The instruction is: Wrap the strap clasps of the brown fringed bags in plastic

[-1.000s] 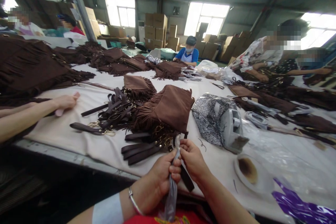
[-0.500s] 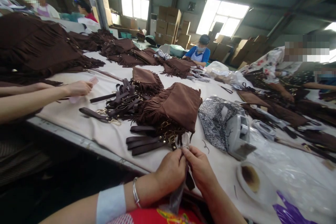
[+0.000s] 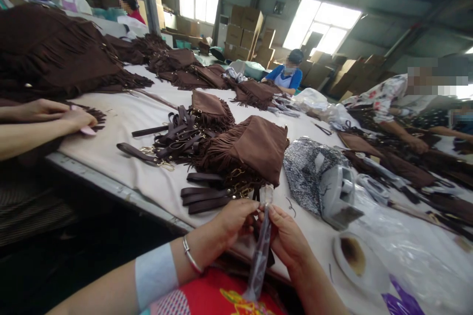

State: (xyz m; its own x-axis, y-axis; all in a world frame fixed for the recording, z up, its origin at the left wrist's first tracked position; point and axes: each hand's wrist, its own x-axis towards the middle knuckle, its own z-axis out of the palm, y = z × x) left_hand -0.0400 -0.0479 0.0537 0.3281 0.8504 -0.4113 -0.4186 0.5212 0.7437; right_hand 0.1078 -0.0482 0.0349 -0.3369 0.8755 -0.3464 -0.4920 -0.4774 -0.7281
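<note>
A clear plastic sleeve (image 3: pixel 259 258), long and narrow, runs down from my fingertips toward my red apron, with its top gathered. My right hand (image 3: pixel 290 236) pinches the sleeve near its upper end. On the other side my left hand (image 3: pixel 236 219) is closed at the same spot, thumb and fingers together on the sleeve; a dark strap shows partly behind it. Just beyond my hands lies a brown fringed bag (image 3: pixel 258 147). Several dark brown wrist straps (image 3: pixel 207 199) with gold clasps rest left of my fingers, and more straps (image 3: pixel 173 138) are heaped behind them.
A silver-grey bag (image 3: pixel 312 165) with a white tape dispenser (image 3: pixel 340 197) stands right of the fringed bag. Nearer are a round white container (image 3: pixel 354 256) and loose clear plastic (image 3: pixel 410 246). A co-worker's hands (image 3: pixel 70 118) work at left beside piled brown bags (image 3: pixel 48 59).
My left fingers have loosened and turned upward from a fist, and more of the sleeve shows between my hands. The co-worker's hands at left have moved back toward the fringe.
</note>
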